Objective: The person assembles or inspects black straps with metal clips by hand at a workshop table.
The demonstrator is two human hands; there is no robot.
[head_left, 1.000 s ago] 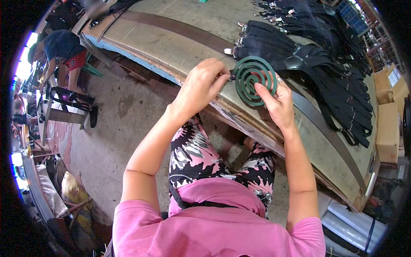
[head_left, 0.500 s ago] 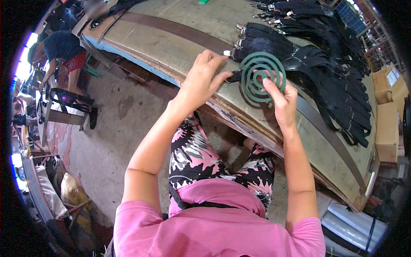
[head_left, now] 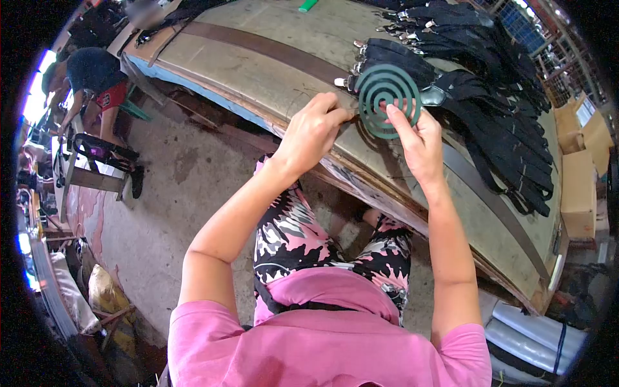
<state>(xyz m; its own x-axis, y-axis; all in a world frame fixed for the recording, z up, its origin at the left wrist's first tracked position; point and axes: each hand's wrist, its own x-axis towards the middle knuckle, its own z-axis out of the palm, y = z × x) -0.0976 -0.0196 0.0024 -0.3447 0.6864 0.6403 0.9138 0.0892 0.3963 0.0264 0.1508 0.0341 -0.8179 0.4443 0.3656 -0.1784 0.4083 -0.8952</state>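
A dark green spiral mosquito coil is raised above the table, its rings facing up. My right hand pinches it at the centre, thumb on top. To the coil's left, my left hand is closed, with thumb and forefinger pressed together close to the outer ring. Whatever sits between those fingertips is too small to make out. Just beyond the hands lie black elastic straps with metal clips, and a larger heap of black straps spreads to the right.
The worn table has a brown band across it and a green object at its far edge. Cardboard boxes stand right, silver rolls lower right. Another person bends over a bench at left.
The coil and my right hand have shifted slightly up and left. My left hand's fingers, bent and apart before, are now pinched together beside the coil.
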